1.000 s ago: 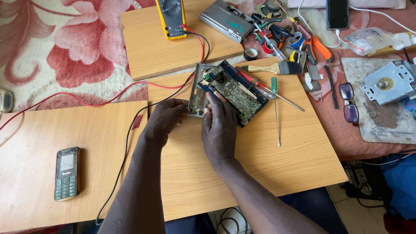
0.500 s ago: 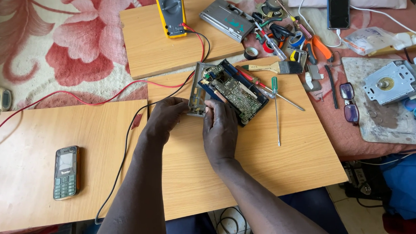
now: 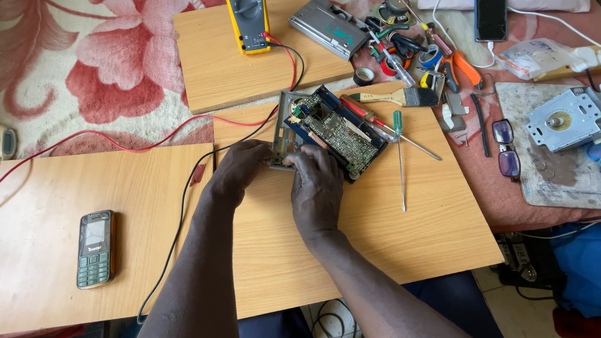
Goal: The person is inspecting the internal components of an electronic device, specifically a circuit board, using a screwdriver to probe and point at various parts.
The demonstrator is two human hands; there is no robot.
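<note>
An opened electronic device (image 3: 333, 129), with a green circuit board (image 3: 340, 134) lying in a dark blue casing, is being held near the far edge of the middle wooden board (image 3: 386, 240). The left hand (image 3: 239, 171) is being kept at the device's near left corner, its fingers curled closed onto the grey frame (image 3: 283, 125) that is standing tilted up along the left side. The right hand (image 3: 316, 189) is being laid over the near edge of the device, its fingers bent down onto the circuit board; whether anything small is being pinched under them cannot be told. Just beyond the right fingertips, to their right, a green-handled screwdriver (image 3: 400, 158) and a red-handled screwdriver (image 3: 387, 127) are lying on the board, with a paintbrush (image 3: 389, 97) farther out. Red and black leads (image 3: 175, 138) are being run past the left fingers toward a yellow multimeter (image 3: 246, 17) on the far board. Well left of the left hand, a keypad phone (image 3: 95, 248) is lying on another board.
</note>
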